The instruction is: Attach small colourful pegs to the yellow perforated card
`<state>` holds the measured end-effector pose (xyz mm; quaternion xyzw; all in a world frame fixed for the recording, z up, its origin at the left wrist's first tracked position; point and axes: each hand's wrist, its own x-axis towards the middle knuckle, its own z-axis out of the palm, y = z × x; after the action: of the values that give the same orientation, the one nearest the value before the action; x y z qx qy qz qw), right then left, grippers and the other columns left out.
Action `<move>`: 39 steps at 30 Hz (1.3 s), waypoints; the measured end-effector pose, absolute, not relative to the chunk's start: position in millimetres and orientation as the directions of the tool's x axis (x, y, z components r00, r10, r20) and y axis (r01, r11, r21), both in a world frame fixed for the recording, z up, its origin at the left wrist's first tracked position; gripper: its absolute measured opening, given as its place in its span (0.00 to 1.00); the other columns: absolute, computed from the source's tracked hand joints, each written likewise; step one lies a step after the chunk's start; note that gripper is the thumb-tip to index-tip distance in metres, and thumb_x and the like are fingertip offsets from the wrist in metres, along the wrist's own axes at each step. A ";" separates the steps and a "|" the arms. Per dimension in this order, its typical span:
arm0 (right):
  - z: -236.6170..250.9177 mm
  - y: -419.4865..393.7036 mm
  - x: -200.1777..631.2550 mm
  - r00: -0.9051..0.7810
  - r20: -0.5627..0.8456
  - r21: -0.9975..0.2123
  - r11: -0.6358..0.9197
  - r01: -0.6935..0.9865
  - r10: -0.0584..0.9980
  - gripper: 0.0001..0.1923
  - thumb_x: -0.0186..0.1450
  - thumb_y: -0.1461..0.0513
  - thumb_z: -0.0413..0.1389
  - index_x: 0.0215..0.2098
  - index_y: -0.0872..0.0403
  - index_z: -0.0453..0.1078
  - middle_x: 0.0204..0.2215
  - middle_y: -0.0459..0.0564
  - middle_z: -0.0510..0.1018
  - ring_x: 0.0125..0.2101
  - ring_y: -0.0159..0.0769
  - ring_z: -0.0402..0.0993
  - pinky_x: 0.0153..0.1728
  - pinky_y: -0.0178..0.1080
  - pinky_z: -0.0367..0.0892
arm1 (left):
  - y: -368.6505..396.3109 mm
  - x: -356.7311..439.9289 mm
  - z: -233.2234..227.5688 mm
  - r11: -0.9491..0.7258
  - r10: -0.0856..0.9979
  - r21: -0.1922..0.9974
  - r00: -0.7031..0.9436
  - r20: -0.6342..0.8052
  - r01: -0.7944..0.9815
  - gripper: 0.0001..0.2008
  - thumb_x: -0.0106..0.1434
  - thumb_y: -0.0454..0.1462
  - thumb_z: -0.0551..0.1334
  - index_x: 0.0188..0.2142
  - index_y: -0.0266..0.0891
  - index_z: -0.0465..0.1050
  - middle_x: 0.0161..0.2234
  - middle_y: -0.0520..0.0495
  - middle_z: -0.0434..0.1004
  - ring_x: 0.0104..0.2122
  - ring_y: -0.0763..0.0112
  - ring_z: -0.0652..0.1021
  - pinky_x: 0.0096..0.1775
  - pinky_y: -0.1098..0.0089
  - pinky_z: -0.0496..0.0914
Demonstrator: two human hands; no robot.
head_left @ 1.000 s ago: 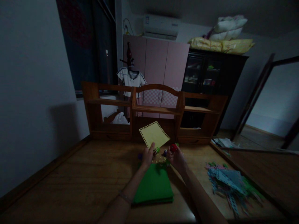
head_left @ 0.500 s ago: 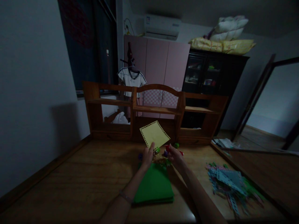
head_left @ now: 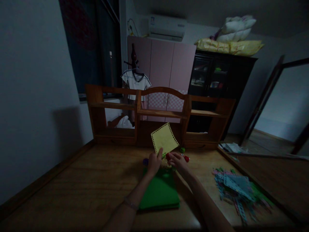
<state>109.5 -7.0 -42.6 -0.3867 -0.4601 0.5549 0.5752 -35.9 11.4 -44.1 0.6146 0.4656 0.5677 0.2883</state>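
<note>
Head view | left hand pinches yellow plate by its lower corner, upright above green sheets | right hand closed on small red piece at plate's edge | step, judged: fitting piece to plate; next needs lining up with an edge hole

bare desk left of the green sheets, wooden shelf unit walling the back, plastic strips crowding the right

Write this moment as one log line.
left hand: holds yellow sheet | right hand: at small parts | green sheets: on desk
</note>
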 end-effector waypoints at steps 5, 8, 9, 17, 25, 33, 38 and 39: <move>-42.7 -7.6 109.0 -0.046 0.105 -0.950 0.086 -0.300 0.993 0.19 0.49 0.51 0.64 0.30 0.56 0.70 0.24 0.46 0.73 0.22 0.29 0.69 0.25 0.32 0.64 | 10.3 -35.1 -43.2 -0.397 0.904 0.889 -0.069 0.422 0.228 0.24 0.60 0.51 0.53 0.23 0.36 0.74 0.23 0.39 0.76 0.28 0.62 0.76 0.30 0.71 0.61; -41.1 -9.0 108.2 -0.061 0.094 -0.949 0.071 -0.308 0.994 0.19 0.49 0.51 0.64 0.30 0.56 0.71 0.23 0.45 0.72 0.21 0.28 0.67 0.23 0.32 0.62 | 11.3 -35.9 -43.7 -0.394 0.899 0.885 -0.098 0.428 0.248 0.23 0.59 0.51 0.54 0.22 0.36 0.74 0.23 0.38 0.76 0.29 0.60 0.76 0.32 0.70 0.62; -40.8 -9.1 108.1 -0.064 0.089 -0.949 0.065 -0.309 0.994 0.19 0.49 0.51 0.64 0.31 0.56 0.71 0.23 0.45 0.71 0.21 0.27 0.67 0.22 0.31 0.62 | 11.6 -36.1 -43.8 -0.391 0.897 0.885 -0.108 0.428 0.253 0.23 0.59 0.51 0.54 0.22 0.36 0.74 0.24 0.38 0.76 0.29 0.60 0.76 0.33 0.70 0.62; -43.1 -9.4 109.3 -0.064 0.100 -0.940 0.073 -0.333 0.993 0.19 0.51 0.51 0.63 0.33 0.56 0.71 0.28 0.48 0.73 0.24 0.29 0.70 0.27 0.32 0.64 | 7.4 -34.2 -40.5 -0.445 0.874 0.861 -0.092 0.478 0.247 0.21 0.60 0.50 0.54 0.29 0.35 0.76 0.29 0.38 0.78 0.33 0.61 0.77 0.36 0.71 0.64; -41.4 -10.1 109.0 -0.035 0.082 -0.944 0.066 -0.324 0.996 0.19 0.50 0.51 0.63 0.33 0.56 0.71 0.23 0.46 0.72 0.23 0.30 0.70 0.25 0.32 0.64 | 6.9 -33.6 -39.9 -0.483 0.847 0.832 -0.093 0.523 0.273 0.21 0.62 0.49 0.53 0.35 0.36 0.76 0.33 0.39 0.78 0.36 0.62 0.77 0.38 0.71 0.64; -44.1 -5.4 108.2 0.000 0.057 -0.946 0.054 -0.319 0.998 0.21 0.47 0.50 0.65 0.31 0.56 0.71 0.22 0.45 0.73 0.22 0.29 0.70 0.25 0.32 0.64 | 8.0 -35.5 -42.6 -0.500 0.820 0.731 -0.017 0.571 0.465 0.22 0.66 0.47 0.46 0.40 0.36 0.74 0.36 0.41 0.78 0.39 0.65 0.77 0.39 0.71 0.65; -46.1 -6.4 110.4 -0.029 0.108 -0.948 0.094 -0.304 0.994 0.19 0.51 0.50 0.63 0.33 0.56 0.71 0.25 0.47 0.73 0.24 0.30 0.71 0.26 0.32 0.64 | 10.4 -35.3 -45.7 -0.494 0.824 0.733 -0.020 0.567 0.468 0.23 0.66 0.47 0.46 0.40 0.35 0.74 0.35 0.41 0.78 0.36 0.65 0.77 0.37 0.71 0.66; -46.5 -6.4 110.7 -0.030 0.110 -0.948 0.096 -0.304 0.993 0.19 0.51 0.51 0.63 0.33 0.56 0.71 0.24 0.46 0.73 0.24 0.30 0.71 0.26 0.32 0.64 | 10.7 -35.4 -46.1 -0.492 0.826 0.736 -0.019 0.563 0.465 0.23 0.66 0.48 0.46 0.39 0.35 0.74 0.34 0.41 0.78 0.36 0.65 0.77 0.36 0.72 0.66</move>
<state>110.7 -6.4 -46.5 -0.3791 -0.4547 0.5552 0.5842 -35.4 10.7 -46.1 0.6797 0.4748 0.5328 0.1694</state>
